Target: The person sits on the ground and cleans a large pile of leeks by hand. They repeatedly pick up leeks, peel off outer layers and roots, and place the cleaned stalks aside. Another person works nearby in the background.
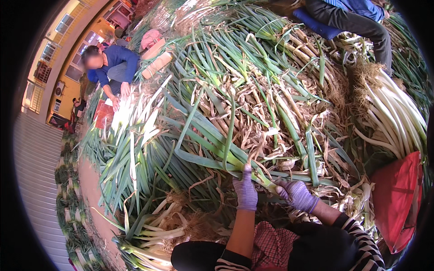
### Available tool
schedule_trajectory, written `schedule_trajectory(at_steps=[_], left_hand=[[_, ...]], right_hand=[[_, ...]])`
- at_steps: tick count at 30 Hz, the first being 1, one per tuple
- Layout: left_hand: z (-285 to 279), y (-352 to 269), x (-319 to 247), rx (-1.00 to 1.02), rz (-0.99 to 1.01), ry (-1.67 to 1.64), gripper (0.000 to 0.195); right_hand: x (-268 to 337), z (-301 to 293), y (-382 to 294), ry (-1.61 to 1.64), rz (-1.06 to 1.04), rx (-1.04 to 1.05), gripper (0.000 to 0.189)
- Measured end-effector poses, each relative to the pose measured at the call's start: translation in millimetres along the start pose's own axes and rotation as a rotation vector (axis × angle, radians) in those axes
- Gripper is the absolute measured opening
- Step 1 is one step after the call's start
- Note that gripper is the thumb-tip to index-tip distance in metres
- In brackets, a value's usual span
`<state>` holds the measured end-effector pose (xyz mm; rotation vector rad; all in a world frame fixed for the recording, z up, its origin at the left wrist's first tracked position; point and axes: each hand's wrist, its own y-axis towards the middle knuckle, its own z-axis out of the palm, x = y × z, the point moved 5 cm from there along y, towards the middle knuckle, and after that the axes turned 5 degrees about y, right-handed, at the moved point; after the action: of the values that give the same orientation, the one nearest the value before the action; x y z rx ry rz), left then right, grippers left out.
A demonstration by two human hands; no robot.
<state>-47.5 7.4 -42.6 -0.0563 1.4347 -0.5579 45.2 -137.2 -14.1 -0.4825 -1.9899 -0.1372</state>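
A large green onion stalk (234, 157) lies across both my hands, its long green leaves fanning out to the upper left. My left hand (245, 191), in a purple knit glove, grips it where the leaves meet the stem. Further down the same stalk, my right hand (298, 196) in a matching glove closes around its lower end or the outer layers there; the fingers hide which. Dry brown husks (257, 135) hang and lie just beyond the hands. Below and left of my left hand are pale green onions with roots (169, 233).
A heap of untrimmed green onions (217, 64) spreads ahead. Cleaned white stalks (400, 108) lie at right above a red fabric object (396, 203). One person (115, 64) works at the upper left beside more onions; another person's leg (359, 27) is at the upper right.
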Motion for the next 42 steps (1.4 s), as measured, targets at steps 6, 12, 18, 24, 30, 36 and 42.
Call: schedule_trajectory(at_steps=[6,12,18,24,30,36,42], left_hand=[[15,-6,0,-0.015,-0.014,-0.065,0.055],[24,-12,-35,0.019,0.064,0.077,0.043],[29,-13,-42,0.113,0.103,-0.006,0.038],[29,-19,-51,0.212,0.084,0.041,0.041],[38,-13,-47,0.236,-0.012,-0.127,0.052],[24,-1,-45,0.101,0.047,-0.087,0.056],[33,-7,-47,0.111,0.018,-0.211,0.039]], right_hand=[[-63,18,-14,0.510,0.181,-0.114,0.037],[0,-25,-6,0.189,-0.225,-0.313,0.041],[32,-18,-1,-0.227,-0.285,-0.137,0.052],[14,-6,2,-0.049,-0.276,-0.131,0.048],[-108,12,-18,0.269,0.193,-0.340,0.038],[-1,-29,-16,0.058,-0.308,-0.187,0.047],[24,-12,-2,-0.211,-0.413,-0.112,0.044]])
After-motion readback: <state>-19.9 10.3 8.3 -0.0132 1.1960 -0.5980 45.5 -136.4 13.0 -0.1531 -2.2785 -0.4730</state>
